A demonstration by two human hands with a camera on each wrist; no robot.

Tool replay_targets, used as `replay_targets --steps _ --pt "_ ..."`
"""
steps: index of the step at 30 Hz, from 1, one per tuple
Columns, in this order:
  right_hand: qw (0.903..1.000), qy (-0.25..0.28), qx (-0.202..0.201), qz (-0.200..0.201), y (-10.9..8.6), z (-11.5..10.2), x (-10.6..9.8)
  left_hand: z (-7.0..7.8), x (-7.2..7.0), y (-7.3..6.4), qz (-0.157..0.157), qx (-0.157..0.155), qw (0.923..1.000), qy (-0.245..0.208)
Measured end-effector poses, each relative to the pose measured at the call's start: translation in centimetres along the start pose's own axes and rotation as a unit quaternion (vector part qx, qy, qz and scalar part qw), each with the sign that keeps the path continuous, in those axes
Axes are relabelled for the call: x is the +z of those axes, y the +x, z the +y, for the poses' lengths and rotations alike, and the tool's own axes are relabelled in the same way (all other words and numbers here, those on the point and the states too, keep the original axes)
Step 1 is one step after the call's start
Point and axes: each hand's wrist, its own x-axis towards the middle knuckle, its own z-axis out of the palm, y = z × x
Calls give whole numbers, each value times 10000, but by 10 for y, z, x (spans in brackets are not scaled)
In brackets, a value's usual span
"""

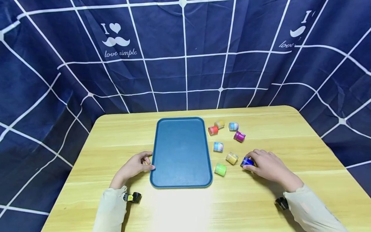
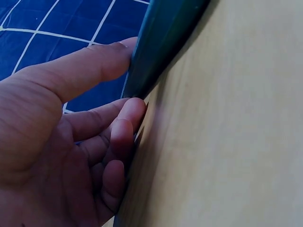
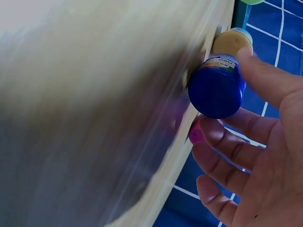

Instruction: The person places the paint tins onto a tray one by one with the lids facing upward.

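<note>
My right hand [image 1: 268,164] holds a small dark-blue paint jar [image 1: 247,161] lying on its side at the table's right. In the right wrist view, the thumb lies on one side of the blue jar [image 3: 218,90] and the index finger on the other. At the left, my left hand [image 1: 135,166] pinches the long left edge of a blue rectangular tray [image 1: 182,151]. Its thumb [image 2: 90,66] is on the tray's rim, with the other fingers curled low beside it. Closest to the blue jar are a yellow jar [image 1: 232,158] and a light-green jar [image 1: 220,169].
Beyond these, a red jar [image 1: 213,130], another yellow jar [image 1: 219,124], light-blue jars [image 1: 218,147] and a purple jar [image 1: 239,136] lie right of the tray. The wooden table [image 1: 121,138] ends at a dark-blue curtain [image 1: 162,74] with white lines.
</note>
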Motion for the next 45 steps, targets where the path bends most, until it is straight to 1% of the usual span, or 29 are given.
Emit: replay_targets --steps 5,10,17,21,24,26,31,39,45 --pt "9997 246 -44 28 -1 3 0 5 2 1 -58 30 9999 -101" --pt "9991 405 80 31 -2 7 0 8 2 2 -46 48 9999 -125" --pt "9986 493 181 51 0 8 1 6 1 1 -48 -5 10000 -73" --pt "9968 743 297 63 0 7 -5 4 0 1 -65 -14 9999 -100" --pt "9949 959 309 102 0 6 -11 3 -1 1 -115 24 9999 -113" --pt "9938 1070 248 154 2 4 -15 3 -2 1 -158 47 9998 -133" --pt "9923 1199 83 297 8 -5 -23 3 -4 0 -139 11 9997 -182" --pt "9890 1436 -7 351 16 -24 -36 4 -4 0 -107 14 9999 -109" --pt "9842 1736 -101 323 21 -33 -40 2 -4 1 -94 19 9999 -98"
